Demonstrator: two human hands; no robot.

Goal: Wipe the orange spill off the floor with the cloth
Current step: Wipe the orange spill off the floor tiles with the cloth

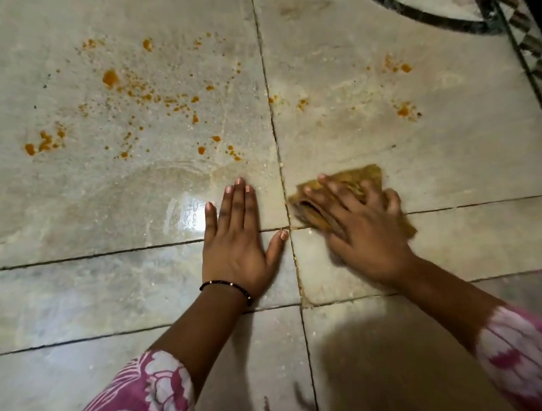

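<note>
Orange spill [142, 101] lies scattered as blobs and specks over the pale marble floor, mostly on the left tile, with smaller patches on the right tile [403, 109]. My right hand [360, 227] presses flat on a folded, orange-stained cloth [356, 180] just right of the tile joint, slightly blurred. My left hand [238, 241] rests flat on the floor beside it, fingers spread, holding nothing. A wet smeared streak [175, 181] runs in front of my left hand.
A dark inlaid curved border and a checkered strip [523, 35] run along the top right of the floor. Dark grout lines [271, 107] cross between the tiles. My shadow falls on the near tiles.
</note>
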